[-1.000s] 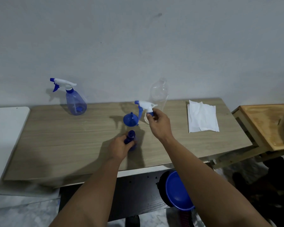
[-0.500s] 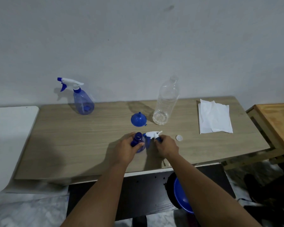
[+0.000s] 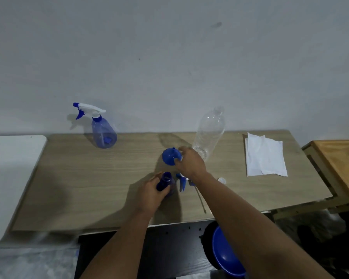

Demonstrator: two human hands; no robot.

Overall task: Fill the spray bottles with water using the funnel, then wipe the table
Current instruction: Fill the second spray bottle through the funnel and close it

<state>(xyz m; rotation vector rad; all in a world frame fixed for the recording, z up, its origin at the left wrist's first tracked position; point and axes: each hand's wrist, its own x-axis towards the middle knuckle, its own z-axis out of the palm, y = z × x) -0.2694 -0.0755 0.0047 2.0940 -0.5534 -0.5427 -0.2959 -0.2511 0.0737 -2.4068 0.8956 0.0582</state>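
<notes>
The left hand (image 3: pixel 149 193) wraps its fingers around the uncapped spray bottle (image 3: pixel 165 183) near the front of the table (image 3: pixel 89 184), steadying it with its mouth up, presumably so the funnel (image 3: pixel 170 156) can go in. The right hand (image 3: pixel 190 163) reaches behind it and pinches the funnel's edge, just beside the clear water bottle (image 3: pixel 209 133). Half a second ago that hand was setting down the trigger sprayer (image 3: pixel 182 181); now the sprayer lies beside the bottle, released, while the second spray bottle (image 3: pixel 103 130) waits capped by the wall.
</notes>
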